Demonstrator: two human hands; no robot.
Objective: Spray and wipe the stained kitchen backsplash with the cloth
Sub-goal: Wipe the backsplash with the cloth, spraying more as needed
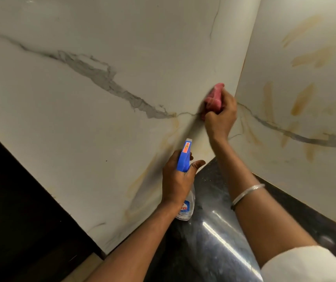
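cloth (214, 98) on backsplash (102, 129) (near corner), spray bottle (185, 180) below, above countertop (209, 231)

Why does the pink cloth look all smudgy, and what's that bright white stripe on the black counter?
In the head view, the pink cloth and the right hand gripping it are smeared by motion blur; the white stripe on the dark countertop is glare, light reflected off its shiny surface; the wide lens bends the edges of the backsplash.

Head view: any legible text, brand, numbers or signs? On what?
None readable.
On the spray bottle: blue and red label, blurred and partly behind the left hand, unreadable.
On its blue trigger: orange sticker with an arrow shape; any wording too small to read.
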